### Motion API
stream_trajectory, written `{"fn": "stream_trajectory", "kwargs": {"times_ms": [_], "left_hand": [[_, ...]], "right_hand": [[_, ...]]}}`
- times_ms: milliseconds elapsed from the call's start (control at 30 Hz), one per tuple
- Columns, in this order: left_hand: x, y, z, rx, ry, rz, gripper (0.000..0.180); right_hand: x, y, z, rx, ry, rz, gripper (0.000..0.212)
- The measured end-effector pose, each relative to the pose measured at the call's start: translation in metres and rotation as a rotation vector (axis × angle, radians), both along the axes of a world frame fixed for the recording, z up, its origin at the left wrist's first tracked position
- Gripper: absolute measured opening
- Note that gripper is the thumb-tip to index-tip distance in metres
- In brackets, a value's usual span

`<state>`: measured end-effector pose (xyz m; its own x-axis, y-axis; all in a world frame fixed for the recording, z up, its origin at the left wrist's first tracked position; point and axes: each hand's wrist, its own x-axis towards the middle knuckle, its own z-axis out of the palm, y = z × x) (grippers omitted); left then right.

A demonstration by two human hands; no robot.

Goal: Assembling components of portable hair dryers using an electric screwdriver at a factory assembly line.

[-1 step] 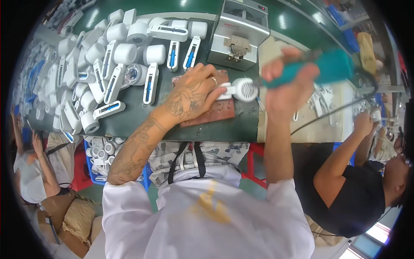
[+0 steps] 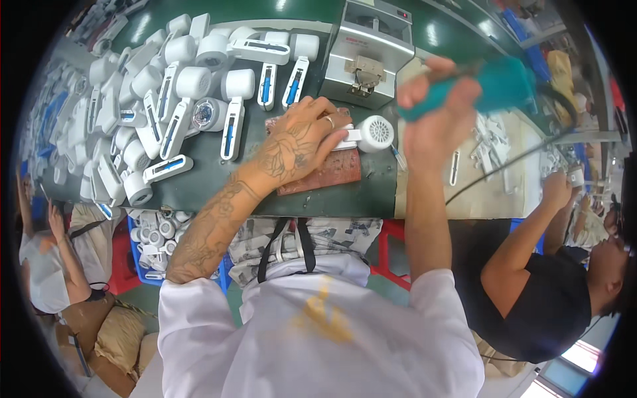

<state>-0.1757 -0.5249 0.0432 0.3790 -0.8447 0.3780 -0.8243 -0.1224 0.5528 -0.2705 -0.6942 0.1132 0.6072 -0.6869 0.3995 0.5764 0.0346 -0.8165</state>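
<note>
Your left hand (image 2: 306, 136) held a white, round-headed plastic device (image 2: 375, 134), likely light, handle (image 2: 353, 136) safest. Your right hand (image 2: 441, 109) gripped a teal corded tool (image 2: 499, 85).

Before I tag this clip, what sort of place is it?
Probably a factory assembly line: a pile of matching white handheld devices, a corded teal power tool in the right hand, and a co-worker in black nearby.

Below and right of the left fingers (image 2: 331, 142) stands a red stool (image 2: 395, 229); well below-left, a brown sack (image 2: 121, 338); far right, a black-shirted co-worker (image 2: 547, 308).
</note>
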Motion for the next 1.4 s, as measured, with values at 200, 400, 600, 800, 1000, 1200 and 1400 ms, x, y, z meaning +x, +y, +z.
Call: {"fn": "stream_trajectory", "kwargs": {"times_ms": [200, 400, 600, 800, 1000, 1200, 1400], "left_hand": [[-0.008, 0.007, -0.009, -0.092, -0.091, -0.016, 0.041], [-0.005, 0.003, -0.011, -0.107, -0.049, -0.027, 0.043], [-0.003, 0.005, -0.007, -0.069, -0.01, -0.003, 0.041], [-0.003, 0.0, -0.01, -0.13, -0.049, -0.021, 0.044], [-0.005, 0.002, -0.008, -0.095, -0.041, -0.008, 0.043], [-0.007, 0.001, -0.009, -0.093, -0.043, -0.005, 0.044], [-0.006, 0.002, -0.002, -0.044, -0.032, 0.003, 0.043]], "right_hand": [[0.063, -0.009, -0.005, -0.398, 0.072, -0.135, 0.055], [0.068, -0.015, -0.022, -0.292, 0.043, -0.12, 0.042], [0.054, 0.001, -0.011, -0.198, 0.171, -0.013, 0.045], [0.021, 0.017, -0.006, -0.177, 0.128, 0.031, 0.049], [0.019, 0.019, -0.014, -0.189, 0.166, 0.067, 0.048], [0.02, 0.018, -0.029, -0.252, 0.249, 0.039, 0.059], [0.02, 0.022, -0.028, -0.225, 0.271, 0.05, 0.057]]}}
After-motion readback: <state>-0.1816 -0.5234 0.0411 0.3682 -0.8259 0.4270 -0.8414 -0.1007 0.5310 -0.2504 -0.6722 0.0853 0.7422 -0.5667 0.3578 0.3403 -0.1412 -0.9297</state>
